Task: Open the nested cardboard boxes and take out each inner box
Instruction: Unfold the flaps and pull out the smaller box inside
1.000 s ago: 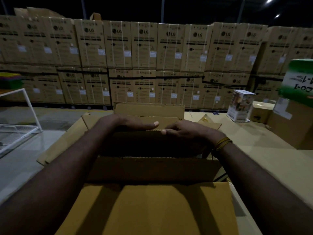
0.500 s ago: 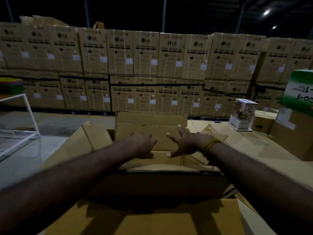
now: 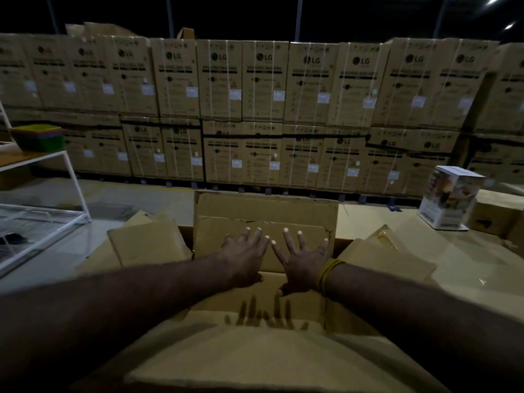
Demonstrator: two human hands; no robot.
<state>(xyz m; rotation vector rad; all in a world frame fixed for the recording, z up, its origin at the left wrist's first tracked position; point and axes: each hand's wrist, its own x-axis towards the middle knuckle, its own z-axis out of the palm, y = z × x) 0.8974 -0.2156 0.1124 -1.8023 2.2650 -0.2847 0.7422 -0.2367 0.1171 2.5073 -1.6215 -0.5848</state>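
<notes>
Cardboard flap (image 3: 265, 219) upright under both hands; printed carton (image 3: 446, 200), white rack (image 3: 42, 211) nearby.

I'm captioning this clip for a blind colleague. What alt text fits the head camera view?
Two bare hands, left hand and right hand, press with spread fingers on the far flap of an open cardboard box. Behind stands a wall of stacked LG cartons in a dim warehouse.

The worktop (image 3: 467, 265) carries the open cardboard box (image 3: 147, 245); a small printed carton (image 3: 448, 199) stands at its far right.
</notes>
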